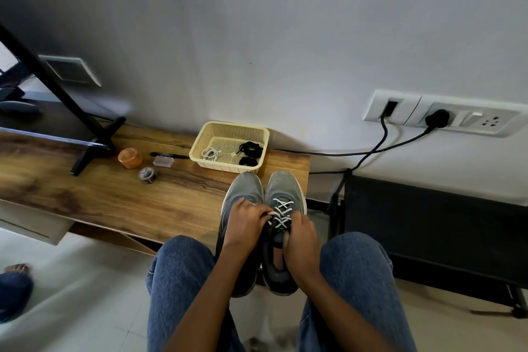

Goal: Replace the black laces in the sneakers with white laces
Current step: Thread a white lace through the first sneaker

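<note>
- Grip state: the left hand (245, 218) pinches the free end of the white woven lace (282, 213) between curled fingers at the left side of the eyelet rows; the right hand (301, 240) curls over the collar and tongue of the grey mesh sneaker on the right (283, 188), steadying it. Whether the right fingers also hold a lace end cannot be determined.
- Key relation: the laced sneaker lies directly under both hands, with its long axis running from the person's lap toward the wall, toe pointing away. The lace end exits to the left of the tongue, so the left hand is the nearer one for any pull or threading.
- Progress, as a judgement: white crossings cover the visible eyelets, so lacing on this shoe appears near the top rows.
- Second grey mesh sneaker on the left (243, 187) stands touching the first, parallel, largely covered by the left hand; its lacing is not visible.
- Both shoes rest at the right front corner of the wood-grain table (100, 194), heels overhanging the front edge.
- Cream perforated plastic basket (228, 126) sits against the table's rear edge, just beyond the toes. It holds a coiled white lace bundle (211, 153) and coiled black laces (251, 148).
- Materials: laces limp and braided; shoe uppers soft textile with rubber soles.
</note>
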A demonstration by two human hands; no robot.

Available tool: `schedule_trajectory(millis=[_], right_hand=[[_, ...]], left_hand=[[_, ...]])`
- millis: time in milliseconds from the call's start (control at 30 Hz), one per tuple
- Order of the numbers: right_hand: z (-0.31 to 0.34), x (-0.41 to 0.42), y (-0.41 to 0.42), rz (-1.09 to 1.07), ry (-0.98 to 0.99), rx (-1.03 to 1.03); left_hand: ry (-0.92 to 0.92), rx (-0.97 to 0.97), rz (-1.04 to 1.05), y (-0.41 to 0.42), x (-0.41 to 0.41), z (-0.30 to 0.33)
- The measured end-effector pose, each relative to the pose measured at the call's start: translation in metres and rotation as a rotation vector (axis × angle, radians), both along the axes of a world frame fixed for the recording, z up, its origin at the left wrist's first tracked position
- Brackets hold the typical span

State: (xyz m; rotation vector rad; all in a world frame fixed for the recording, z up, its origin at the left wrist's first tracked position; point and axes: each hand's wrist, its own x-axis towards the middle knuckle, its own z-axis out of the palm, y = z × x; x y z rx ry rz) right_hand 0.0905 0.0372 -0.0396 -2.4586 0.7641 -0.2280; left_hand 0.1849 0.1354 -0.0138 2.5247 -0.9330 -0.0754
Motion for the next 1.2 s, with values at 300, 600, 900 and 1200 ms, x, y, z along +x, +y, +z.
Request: schedule_trajectory(millis=[300, 600, 900, 1200], right_hand=[[-0.002, -0.001, 0.000, 0.012, 0.030, -0.063], [-0.001, -0.001, -0.007, 0.010, 0.012, 0.039], [0.010, -0.017, -0.029, 0.065, -0.167, 0.348], [0.027, -0.007, -0.032, 0.002, -0.219, 0.125]], left_hand=[[0.010, -0.138, 0.111, -0.003, -0.018, 0.014], [-0.025, -0.053, 0.170, 0.004, -0.030, 0.006], [-0.135, 0.253, 0.187, 0.005, -0.052, -0.011], [-0.260, 0.163, 0.228, 0.000, -0.054, -0.026]])
